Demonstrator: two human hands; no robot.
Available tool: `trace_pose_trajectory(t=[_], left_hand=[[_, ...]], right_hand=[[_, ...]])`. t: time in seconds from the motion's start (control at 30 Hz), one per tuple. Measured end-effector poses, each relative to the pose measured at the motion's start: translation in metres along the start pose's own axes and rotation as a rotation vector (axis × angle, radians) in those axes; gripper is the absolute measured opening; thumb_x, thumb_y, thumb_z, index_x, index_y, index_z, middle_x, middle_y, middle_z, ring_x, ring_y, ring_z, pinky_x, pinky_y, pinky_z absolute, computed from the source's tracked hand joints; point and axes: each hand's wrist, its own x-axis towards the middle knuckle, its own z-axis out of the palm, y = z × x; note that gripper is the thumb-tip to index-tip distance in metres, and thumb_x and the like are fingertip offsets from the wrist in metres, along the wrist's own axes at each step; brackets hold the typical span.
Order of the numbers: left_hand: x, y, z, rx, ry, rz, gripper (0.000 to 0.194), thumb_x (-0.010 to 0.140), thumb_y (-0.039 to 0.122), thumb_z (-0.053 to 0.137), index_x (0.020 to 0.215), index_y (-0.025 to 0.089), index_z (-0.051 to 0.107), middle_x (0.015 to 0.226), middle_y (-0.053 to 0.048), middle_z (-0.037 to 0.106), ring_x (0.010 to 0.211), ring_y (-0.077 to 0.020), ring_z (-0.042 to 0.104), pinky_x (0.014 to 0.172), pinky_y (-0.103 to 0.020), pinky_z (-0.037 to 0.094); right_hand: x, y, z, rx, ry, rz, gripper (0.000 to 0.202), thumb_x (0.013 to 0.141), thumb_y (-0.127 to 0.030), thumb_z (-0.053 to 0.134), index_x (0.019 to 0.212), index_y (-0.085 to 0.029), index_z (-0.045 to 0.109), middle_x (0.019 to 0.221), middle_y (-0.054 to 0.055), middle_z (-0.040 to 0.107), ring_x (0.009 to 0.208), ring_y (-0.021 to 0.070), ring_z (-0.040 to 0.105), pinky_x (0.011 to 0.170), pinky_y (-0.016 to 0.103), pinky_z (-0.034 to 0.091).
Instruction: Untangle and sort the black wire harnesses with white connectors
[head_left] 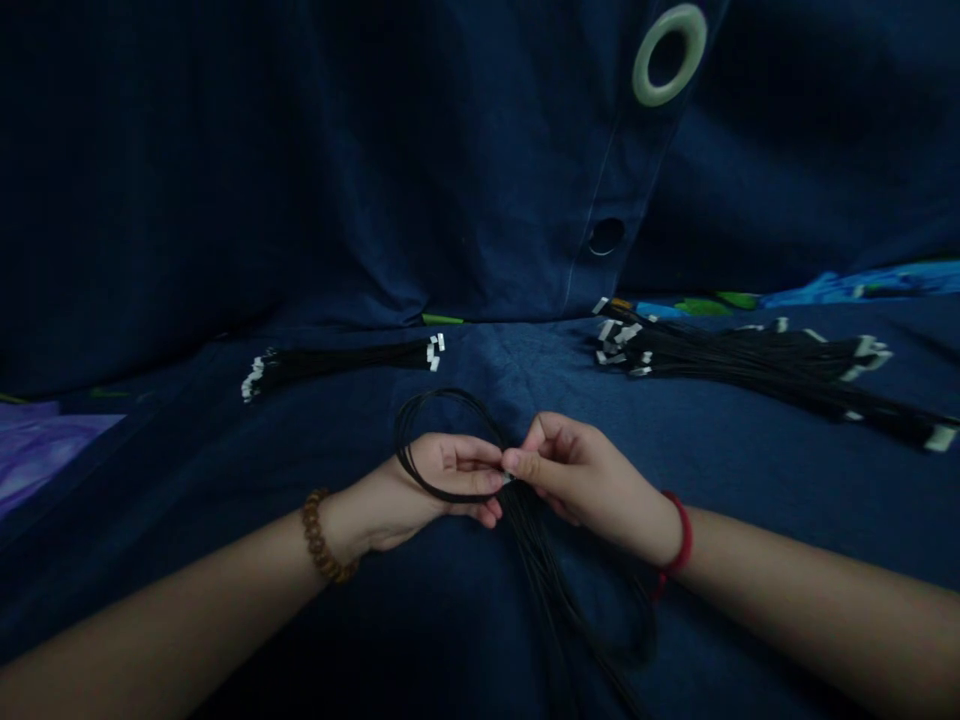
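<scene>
My left hand is closed, thumb against fingers, on a black cable whose thin strands loop up and around over that hand. My right hand pinches the same cable at the left fingertips, where a small white connector shows between the two hands. The fingertips of both hands nearly touch. From the pinch, more black strands hang down toward the lower edge and curve under the right wrist. The far ends of the strands are out of view or lost in shadow.
A neat bundle of black cables with white ends lies behind my left hand. A larger, looser pile of cables lies at the back right. Dark blue cloth covers the surface, and a blue curtain with a ring hangs behind.
</scene>
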Motion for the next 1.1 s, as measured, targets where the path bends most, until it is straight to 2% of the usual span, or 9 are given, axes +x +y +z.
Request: trace_pose_trajectory(t=[0.3, 0.4, 0.53, 0.63, 0.7, 0.8, 0.9, 1.0, 1.1], left_hand=[[0.000, -0.004, -0.003, -0.021, 0.093, 0.004, 0.015, 0.067, 0.021, 0.067, 0.074, 0.013, 0.058, 0.058, 0.002, 0.056, 0.051, -0.0053, 0.052, 0.047, -0.015, 0.039], [0.001, -0.006, -0.002, 0.036, 0.122, 0.024, 0.018, 0.067, 0.024, 0.067, 0.078, 0.014, 0.057, 0.057, 0.003, 0.056, 0.049, -0.0057, 0.050, 0.046, -0.016, 0.038], [0.000, -0.003, 0.000, 0.041, 0.054, 0.037, 0.026, 0.069, 0.023, 0.066, 0.092, 0.015, 0.056, 0.063, 0.002, 0.056, 0.051, -0.0058, 0.050, 0.047, -0.016, 0.037], [-0.001, -0.002, -0.002, 0.003, 0.006, 0.070, 0.033, 0.070, 0.019, 0.064, 0.101, 0.018, 0.054, 0.066, 0.003, 0.055, 0.051, -0.0050, 0.048, 0.047, -0.016, 0.037], [-0.001, -0.001, -0.006, -0.052, -0.024, 0.079, 0.039, 0.071, 0.015, 0.061, 0.109, 0.022, 0.053, 0.070, 0.002, 0.056, 0.050, -0.0037, 0.048, 0.046, -0.014, 0.037], [-0.001, -0.001, -0.010, -0.114, -0.071, 0.064, 0.042, 0.074, 0.013, 0.057, 0.114, 0.026, 0.052, 0.075, 0.001, 0.056, 0.048, -0.0016, 0.048, 0.044, -0.012, 0.035], [-0.002, 0.000, -0.010, -0.104, -0.090, 0.054, 0.034, 0.075, 0.015, 0.058, 0.108, 0.022, 0.059, 0.076, 0.000, 0.054, 0.048, -0.0010, 0.048, 0.044, -0.012, 0.035], [-0.004, 0.001, -0.007, -0.076, -0.090, 0.074, 0.033, 0.073, 0.014, 0.061, 0.105, 0.021, 0.061, 0.075, 0.001, 0.053, 0.048, -0.0018, 0.048, 0.044, -0.013, 0.036], [-0.006, 0.002, -0.005, -0.073, -0.079, 0.076, 0.033, 0.072, 0.014, 0.061, 0.104, 0.022, 0.060, 0.071, 0.002, 0.051, 0.049, -0.0022, 0.048, 0.045, -0.013, 0.037]], right_hand=[[-0.001, -0.002, 0.003, -0.033, -0.004, -0.015, 0.031, 0.073, -0.041, 0.062, 0.068, -0.017, 0.042, 0.047, -0.009, 0.044, 0.035, 0.0013, 0.035, 0.030, 0.012, 0.023], [-0.002, 0.000, 0.005, -0.034, -0.010, -0.003, 0.031, 0.073, -0.040, 0.062, 0.069, -0.017, 0.042, 0.049, -0.009, 0.045, 0.036, 0.0011, 0.036, 0.031, 0.011, 0.026], [-0.003, 0.000, 0.007, -0.027, -0.049, 0.065, 0.029, 0.075, -0.040, 0.059, 0.073, -0.018, 0.041, 0.049, -0.009, 0.044, 0.037, 0.0035, 0.041, 0.030, 0.012, 0.032], [-0.003, -0.014, 0.002, -0.006, -0.130, 0.155, 0.024, 0.076, -0.037, 0.057, 0.080, -0.018, 0.042, 0.055, -0.006, 0.049, 0.040, 0.0053, 0.047, 0.032, 0.014, 0.036], [-0.006, -0.030, -0.006, -0.004, -0.201, 0.234, 0.024, 0.075, -0.032, 0.058, 0.089, -0.017, 0.045, 0.064, -0.003, 0.054, 0.040, 0.0048, 0.047, 0.031, 0.014, 0.035], [-0.014, -0.058, -0.026, -0.091, -0.315, 0.301, 0.037, 0.070, -0.025, 0.063, 0.103, -0.019, 0.047, 0.071, 0.001, 0.058, 0.043, 0.0059, 0.048, 0.034, 0.014, 0.035], [-0.026, -0.073, -0.043, -0.498, -0.400, 0.086, 0.055, 0.065, -0.030, 0.068, 0.115, -0.028, 0.044, 0.090, 0.003, 0.060, 0.069, 0.0157, 0.059, 0.053, 0.023, 0.049], [-0.038, -0.068, -0.048, -0.953, -0.303, -0.210, 0.080, 0.054, -0.031, 0.076, 0.124, -0.031, 0.036, 0.105, 0.005, 0.057, 0.078, 0.0230, 0.061, 0.059, 0.029, 0.051], [-0.047, -0.057, -0.041, -1.226, -0.183, -0.400, 0.080, 0.057, -0.024, 0.071, 0.127, -0.028, 0.033, 0.114, 0.010, 0.054, 0.086, 0.0292, 0.060, 0.062, 0.034, 0.050]])
